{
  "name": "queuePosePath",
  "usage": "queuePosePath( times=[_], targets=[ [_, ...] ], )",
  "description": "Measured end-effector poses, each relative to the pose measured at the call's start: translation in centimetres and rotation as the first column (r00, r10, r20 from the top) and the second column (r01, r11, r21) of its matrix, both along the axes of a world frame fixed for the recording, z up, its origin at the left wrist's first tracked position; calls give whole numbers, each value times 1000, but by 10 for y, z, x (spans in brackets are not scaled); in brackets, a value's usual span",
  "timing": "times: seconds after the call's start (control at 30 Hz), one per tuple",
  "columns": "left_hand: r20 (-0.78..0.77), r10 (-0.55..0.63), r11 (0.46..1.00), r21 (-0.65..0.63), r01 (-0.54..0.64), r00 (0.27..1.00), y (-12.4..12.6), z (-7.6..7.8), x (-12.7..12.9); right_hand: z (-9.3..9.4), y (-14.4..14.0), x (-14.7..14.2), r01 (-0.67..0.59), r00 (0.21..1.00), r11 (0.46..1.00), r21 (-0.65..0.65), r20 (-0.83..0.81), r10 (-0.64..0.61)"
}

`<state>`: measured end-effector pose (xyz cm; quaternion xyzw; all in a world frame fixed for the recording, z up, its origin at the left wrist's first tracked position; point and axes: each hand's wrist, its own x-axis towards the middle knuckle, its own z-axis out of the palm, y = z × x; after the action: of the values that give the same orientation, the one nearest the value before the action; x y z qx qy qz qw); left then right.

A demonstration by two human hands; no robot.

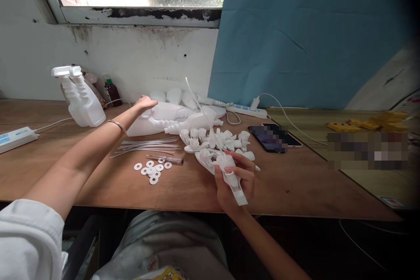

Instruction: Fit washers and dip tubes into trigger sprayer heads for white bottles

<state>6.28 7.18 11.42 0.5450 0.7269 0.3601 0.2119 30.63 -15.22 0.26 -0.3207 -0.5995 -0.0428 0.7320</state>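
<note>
My right hand [236, 181] grips a white spray trigger head [231, 177] near the table's front edge, its nozzle end pointing down toward me. My left hand [145, 104] reaches far across the table and rests on a white plastic bottle [147, 123] lying on its side among other empty bottles [183, 111]. Between the hands lie a pile of white trigger heads [216, 140], a bundle of thin clear tubes [147, 145] and several small white washers [152, 170].
Two assembled spray bottles [82, 98] stand at the back left beside a dark bottle [112, 91]. A power strip [15, 138] lies at far left, another [246, 110] at the back. A phone [274, 136] lies right of the pile. Yellow pieces [370, 123] sit on the neighbouring table.
</note>
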Motion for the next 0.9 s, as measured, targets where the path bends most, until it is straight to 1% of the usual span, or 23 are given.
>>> queuePosePath(
  times=[0.03, 0.1, 0.17, 0.2, 0.23, 0.27, 0.3, 0.33, 0.37, 0.4, 0.43, 0.47, 0.5, 0.53, 0.57, 0.63, 0.67, 0.73, 0.8, 0.9],
  targets=[
    [-45, 17, 995, 98, -12, 999, -6, 6, 1, -1, 0, 0, -39, 999, 999, -20, 14, 40],
    [-131, 36, 955, 296, 4, 991, -22, 17, 0, -2, 0, -1, -145, 988, 987, -65, 38, 148],
    [-183, 64, 893, 449, 26, 981, -49, 24, -5, -5, 1, -3, -268, 961, 958, -102, 46, 274],
    [-216, 79, 840, 540, 52, 973, -67, 24, -8, -6, 1, -4, -328, 941, 937, -120, 50, 336],
    [-276, 113, 700, 703, 121, 954, -88, 23, -12, -8, 1, -6, -382, 918, 913, -147, 52, 392],
    [-308, 132, 545, 817, 191, 942, -111, 19, -16, -9, 0, -8, -425, 897, 888, -176, 54, 440],
    [-329, 124, 419, 872, 251, 936, -136, 14, -20, -10, 0, -9, -457, 877, 864, -209, 56, 477],
    [-343, 117, 330, 899, 289, 932, -161, 8, -24, -12, -1, -11, -478, 862, 844, -243, 57, 504],
    [-350, 124, 279, 910, 306, 929, -184, 2, -26, -13, -2, -13, -488, 852, 828, -276, 56, 521],
    [-343, 129, 284, 912, 297, 930, -205, -4, -28, -14, -4, -15, -493, 846, 816, -302, 54, 531],
    [-352, 105, 316, 899, 304, 930, -222, -10, -29, -14, -5, -17, -495, 842, 807, -322, 54, 537],
    [-387, 38, 383, 857, 344, 921, -234, -15, -29, -15, -6, -19, -494, 839, 802, -337, 59, 541],
    [-445, -37, 455, 790, 411, 895, -240, -21, -29, -15, -6, -21, -488, 838, 802, -344, 71, 540],
    [-499, -79, 539, 707, 458, 863, -242, -26, -30, -16, -7, -22, -478, 841, 808, -344, 88, 534],
    [-556, -98, 602, 628, 494, 826, -239, -31, -31, -16, -7, -23, -465, 845, 819, -336, 107, 524],
    [-637, -109, 714, 485, 505, 764, -222, -43, -35, -15, -6, -24, -437, 860, 845, -307, 133, 493],
    [-654, -140, 755, 415, 508, 743, -210, -50, -38, -14, -6, -24, -424, 868, 856, -294, 137, 477],
    [-694, -150, 814, 317, 487, 704, -187, -62, -45, -13, -5, -23, -407, 880, 870, -279, 137, 456],
    [-749, -151, 832, 256, 492, 645, -168, -72, -50, -12, -4, -23, -400, 884, 875, -274, 137, 447],
    [-812, -225, 866, 87, 492, 538, -151, -81, -53, -12, -3, -23, -399, 884, 877, -267, 144, 446]
  ],
)
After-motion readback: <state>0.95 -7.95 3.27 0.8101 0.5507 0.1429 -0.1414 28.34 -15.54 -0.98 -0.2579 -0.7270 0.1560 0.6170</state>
